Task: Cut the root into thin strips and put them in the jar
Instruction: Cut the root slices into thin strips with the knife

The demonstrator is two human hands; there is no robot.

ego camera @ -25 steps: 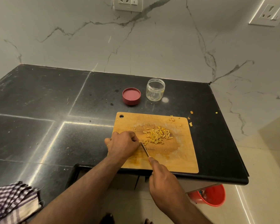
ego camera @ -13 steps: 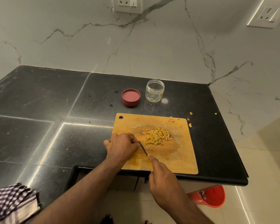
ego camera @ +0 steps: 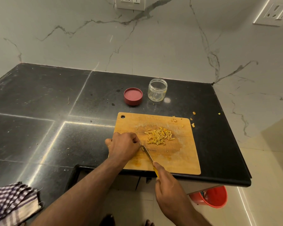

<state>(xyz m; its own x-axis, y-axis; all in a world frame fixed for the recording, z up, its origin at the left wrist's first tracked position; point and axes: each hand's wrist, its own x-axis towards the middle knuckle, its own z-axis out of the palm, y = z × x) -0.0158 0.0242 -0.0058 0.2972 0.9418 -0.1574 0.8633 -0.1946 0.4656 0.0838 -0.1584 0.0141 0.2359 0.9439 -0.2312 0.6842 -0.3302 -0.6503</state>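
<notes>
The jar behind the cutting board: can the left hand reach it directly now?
Probably yes. The jar stands open on the counter beyond the cutting board, with only the low strips between. But the left hand is curled over a root piece, so it must first let go.

I see the cutting board (ego camera: 183,162) at the counter's (ego camera: 39,111) near right edge, strips (ego camera: 159,136) piled on it; jar (ego camera: 157,90) beyond, lid (ego camera: 133,96) just left of it (apart), cloth (ego camera: 11,203) near left
</notes>
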